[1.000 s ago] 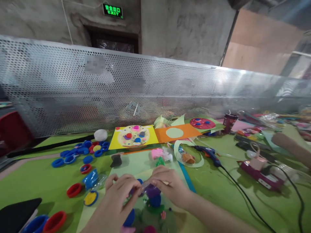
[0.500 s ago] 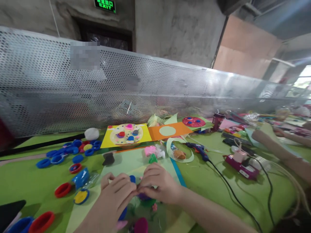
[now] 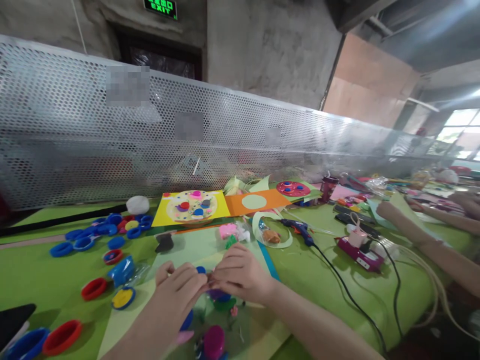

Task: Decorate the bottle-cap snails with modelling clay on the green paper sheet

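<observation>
The left hand (image 3: 180,286) and right hand (image 3: 240,276) were side by side over a paper sheet (image 3: 195,245); caps (image 3: 116,243) lay left, a glue gun (image 3: 303,232) right, a power strip (image 3: 359,256) farther right, a mesh partition (image 3: 232,125) on the far side.

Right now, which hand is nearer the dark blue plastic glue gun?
Right: the right hand is left of the dark blue glue gun; the left hand is farther left.

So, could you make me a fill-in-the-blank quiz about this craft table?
In English, the lit sign reads ____.
The cream disc lies on a ____ sheet.
Between the left hand and the right hand, the glue gun is nearer the ____ one.
At bottom left, a red cap sits beside a ____ cap.

Missing words: EXIT; yellow; right; blue.
</observation>
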Available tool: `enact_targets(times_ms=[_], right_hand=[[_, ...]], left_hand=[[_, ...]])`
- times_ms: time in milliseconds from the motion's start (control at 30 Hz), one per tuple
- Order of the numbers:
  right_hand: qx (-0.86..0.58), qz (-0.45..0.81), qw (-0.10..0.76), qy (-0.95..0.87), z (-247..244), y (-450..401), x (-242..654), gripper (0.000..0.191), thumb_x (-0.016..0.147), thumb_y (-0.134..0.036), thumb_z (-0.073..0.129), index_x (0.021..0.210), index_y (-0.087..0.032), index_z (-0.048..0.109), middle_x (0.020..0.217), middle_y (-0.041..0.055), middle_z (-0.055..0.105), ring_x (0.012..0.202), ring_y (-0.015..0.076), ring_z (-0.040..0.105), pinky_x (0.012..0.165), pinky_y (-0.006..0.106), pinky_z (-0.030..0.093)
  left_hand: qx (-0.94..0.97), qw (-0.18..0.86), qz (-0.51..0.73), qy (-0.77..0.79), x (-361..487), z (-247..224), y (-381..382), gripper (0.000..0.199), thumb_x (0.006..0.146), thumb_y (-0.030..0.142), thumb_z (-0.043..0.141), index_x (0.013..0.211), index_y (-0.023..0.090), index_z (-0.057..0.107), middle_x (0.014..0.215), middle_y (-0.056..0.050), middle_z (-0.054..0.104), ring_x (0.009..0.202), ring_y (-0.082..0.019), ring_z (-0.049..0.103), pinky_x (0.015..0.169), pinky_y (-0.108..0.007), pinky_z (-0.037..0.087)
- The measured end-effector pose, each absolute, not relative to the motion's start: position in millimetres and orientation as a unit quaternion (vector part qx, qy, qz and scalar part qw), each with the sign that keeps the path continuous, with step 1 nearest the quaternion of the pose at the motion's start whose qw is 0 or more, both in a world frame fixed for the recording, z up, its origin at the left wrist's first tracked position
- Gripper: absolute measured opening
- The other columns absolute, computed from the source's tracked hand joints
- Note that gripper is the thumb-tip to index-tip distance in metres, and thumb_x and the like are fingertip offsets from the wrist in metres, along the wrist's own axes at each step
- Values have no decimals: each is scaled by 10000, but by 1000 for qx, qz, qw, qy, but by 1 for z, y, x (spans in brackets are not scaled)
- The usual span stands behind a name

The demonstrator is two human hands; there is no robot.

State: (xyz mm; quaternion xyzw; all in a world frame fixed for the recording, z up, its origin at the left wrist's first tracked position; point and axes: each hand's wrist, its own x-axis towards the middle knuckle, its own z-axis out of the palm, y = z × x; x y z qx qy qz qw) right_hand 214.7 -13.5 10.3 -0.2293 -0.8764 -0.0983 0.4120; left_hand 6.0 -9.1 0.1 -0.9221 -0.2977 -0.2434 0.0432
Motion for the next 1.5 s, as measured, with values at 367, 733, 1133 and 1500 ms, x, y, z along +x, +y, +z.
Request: enact_targets(times_ms=[367,733,1133,1500], right_hand=[[-537,-71,300,-785,-3,22,247,319,891,-222,395,1141,-194,592,1128,65,614,1065,175,485,930,341,338],[-752,-109,174,-627,-9,30,261,430,858,-208,378,1277,-179,470,1334,131,463,1252,318,297,967,573,156],[-803,-148,105,-568,-14,36,279,293,880,-265,486,1143,-146,531,981,64,610,1057,236,511,968,506,285],[-782,-180,156,-576,-19,42,292,463,824,-89,368,1271,-166,460,1251,163,509,1067,286,484,899,504,273]], left_hand=[[-803,-49,-379,-457,6,13,9,367,844,485,322,855,246,601,739,-13,711,598,-203,589,770,-380,363],[-737,-137,-390,-535,5,26,14,407,737,542,347,843,215,566,500,15,616,527,-224,607,666,-357,427],[-728,-173,-393,-534,1,28,16,394,774,537,373,871,199,551,568,0,666,538,-207,636,531,-281,458],[-745,-137,-366,-540,2,20,18,343,737,468,384,880,215,565,603,-13,686,650,-255,661,794,-421,406]])
